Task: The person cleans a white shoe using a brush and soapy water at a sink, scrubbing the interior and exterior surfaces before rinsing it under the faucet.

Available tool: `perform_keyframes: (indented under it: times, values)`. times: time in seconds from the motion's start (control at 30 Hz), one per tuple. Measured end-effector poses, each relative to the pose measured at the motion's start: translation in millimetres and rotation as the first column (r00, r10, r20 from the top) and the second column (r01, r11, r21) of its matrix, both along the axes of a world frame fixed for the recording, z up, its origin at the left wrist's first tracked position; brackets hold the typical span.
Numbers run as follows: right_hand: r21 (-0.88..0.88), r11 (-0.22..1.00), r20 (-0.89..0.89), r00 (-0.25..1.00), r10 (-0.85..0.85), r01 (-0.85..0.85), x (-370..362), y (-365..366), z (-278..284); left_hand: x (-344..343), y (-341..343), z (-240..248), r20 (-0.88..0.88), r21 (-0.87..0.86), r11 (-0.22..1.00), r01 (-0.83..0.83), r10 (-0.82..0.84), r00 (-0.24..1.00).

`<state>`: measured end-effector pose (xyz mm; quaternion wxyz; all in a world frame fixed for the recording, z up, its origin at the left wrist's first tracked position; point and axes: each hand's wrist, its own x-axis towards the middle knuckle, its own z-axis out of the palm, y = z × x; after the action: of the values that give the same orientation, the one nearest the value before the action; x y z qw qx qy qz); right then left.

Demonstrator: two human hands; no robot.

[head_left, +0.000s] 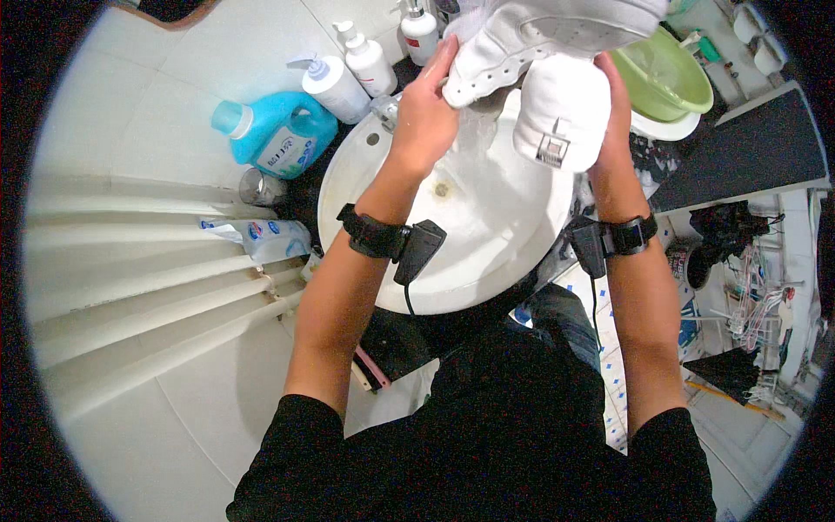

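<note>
A white sneaker [574,30] is held up over the far side of the white washbasin [365,252], between my two hands. Its tongue [557,109] hangs down toward me, and the eyelet flap with its row of holes spreads to the left. My left hand [424,117] is closed on the edge of that flap, fingers partly hidden behind it. On the other side my right hand [616,113] grips the shoe near the tongue; most of its fingers are out of sight. What looks like water shows in the basin below the shoe, above the drain [442,189].
Left of the basin stand a blue detergent jug [283,135], white pump bottles [335,87] and a glass [261,187]. A green tub [665,74] sits at the far right, beside a dark counter [748,148]. The metal faucet [385,111] is by my left wrist. Black devices are strapped to both forearms.
</note>
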<state>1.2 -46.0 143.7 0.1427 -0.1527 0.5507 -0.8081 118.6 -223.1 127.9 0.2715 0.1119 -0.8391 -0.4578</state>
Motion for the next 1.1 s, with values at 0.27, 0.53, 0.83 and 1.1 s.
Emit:
perform_keyframes:
  times: [0.27,0.53,0.83,1.1]
  values:
    - [-0.366,0.898,0.253,0.902,0.350,-0.246,-14.9,23.2,42.4,5.0,14.5,81.2,-0.197,-0.006,0.999,0.051,-0.051,0.979]
    - [-0.608,0.726,0.395,0.671,0.628,-0.321,27.5,43.8,-44.8,47.8,30.1,-41.0,-0.039,0.441,0.888,0.128,-0.124,0.992]
    - [0.625,0.778,-0.138,0.990,0.039,0.057,33.3,11.2,-117.2,103.0,39.9,-80.4,0.587,0.731,0.540,-0.417,-0.186,0.788]
    - [0.584,0.809,0.132,0.991,-0.022,-0.060,-3.9,-3.3,-112.4,112.2,8.2,-84.3,0.444,0.880,0.358,-0.312,-0.387,0.809]
